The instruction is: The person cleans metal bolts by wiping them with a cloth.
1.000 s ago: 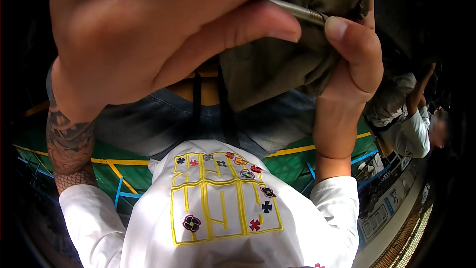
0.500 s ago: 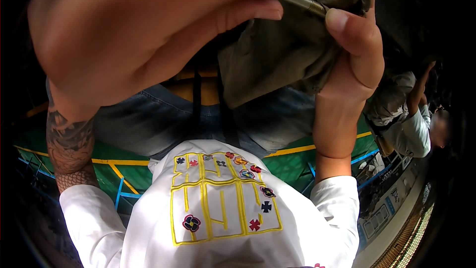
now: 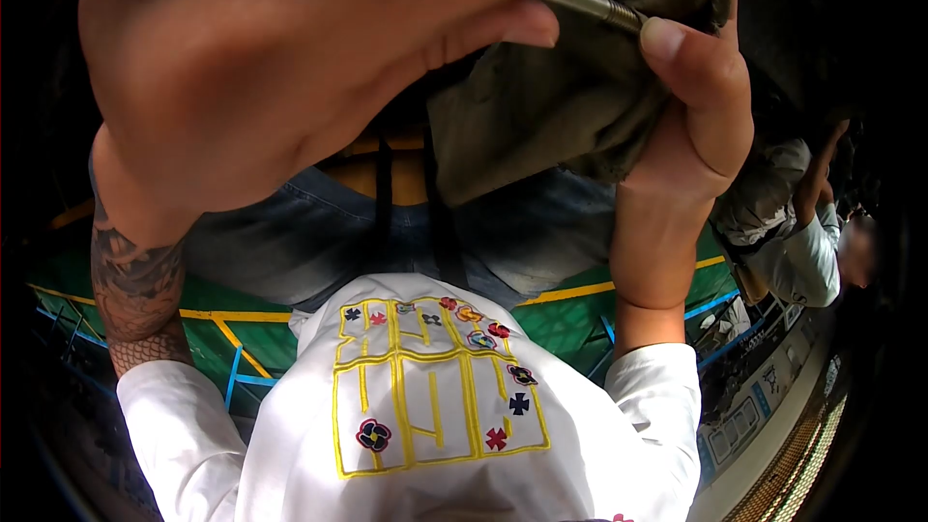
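My left hand (image 3: 319,68) is closed around a slim silver metal rod (image 3: 585,0), pen-like, with a ringed section near its tip. Most of the rod is hidden inside that fist. The tip end meets a dark olive cloth (image 3: 541,121), close beside my right thumb. My right hand (image 3: 701,87) grips this cloth, its thumb on the near side and its other fingers mostly hidden behind the fabric. The cloth hangs in folds between both hands, above my lap. Its upper part runs out of view at the top edge.
Below the hands are my jeans (image 3: 290,222) and my white embroidered shirt (image 3: 445,406). Green flooring (image 3: 570,314) with yellow lines lies beneath, beside a blue frame (image 3: 233,377). Another person (image 3: 797,251) in a light top is at the right.
My left hand has rolled slightly and shifted a little to the right with the rod. My right hand and the cloth have barely moved.
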Tool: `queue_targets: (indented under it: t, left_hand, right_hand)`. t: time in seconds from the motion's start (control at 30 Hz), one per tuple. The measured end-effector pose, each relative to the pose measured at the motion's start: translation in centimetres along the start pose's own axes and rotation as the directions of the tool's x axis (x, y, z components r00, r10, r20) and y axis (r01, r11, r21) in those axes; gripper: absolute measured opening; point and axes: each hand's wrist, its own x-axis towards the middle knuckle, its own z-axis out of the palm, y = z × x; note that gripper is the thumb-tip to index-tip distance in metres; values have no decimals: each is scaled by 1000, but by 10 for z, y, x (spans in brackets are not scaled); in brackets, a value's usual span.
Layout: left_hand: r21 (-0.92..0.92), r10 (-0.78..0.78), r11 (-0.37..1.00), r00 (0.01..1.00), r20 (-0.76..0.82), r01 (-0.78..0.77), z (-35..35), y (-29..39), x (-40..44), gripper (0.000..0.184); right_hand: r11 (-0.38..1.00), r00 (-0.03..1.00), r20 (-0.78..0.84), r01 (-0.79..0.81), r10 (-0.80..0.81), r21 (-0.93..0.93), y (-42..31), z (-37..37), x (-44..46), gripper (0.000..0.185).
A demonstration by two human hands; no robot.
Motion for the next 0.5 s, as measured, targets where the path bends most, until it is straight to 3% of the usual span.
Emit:
queue_targets:
  t: [0.13, 0.23, 0.4, 0.5]
  left_hand:
    - [1, 2, 1000, 1000, 1, -2, 1, -1, -1, 20]
    - [4, 4, 1000, 1000, 4, -5, 0, -1, -1, 19]
    - [13, 2, 1000, 999, 37, -2, -7, 0, -5, 19]
    - [21, 4, 1000, 999, 49, -5, -9, 0, -5, 19]
  right_hand:
    - [998, 999, 49, 2, 1, -62, 3, -12, 1, 61]
    - [999, 991, 130, 22, -26, 37, 4, -12, 3, 60]
    - [999, 999, -2, 37, -37, -22, 3, 7, -3, 55]
    - [999, 998, 51, 30, -29, -11, 1, 5, -1, 53]
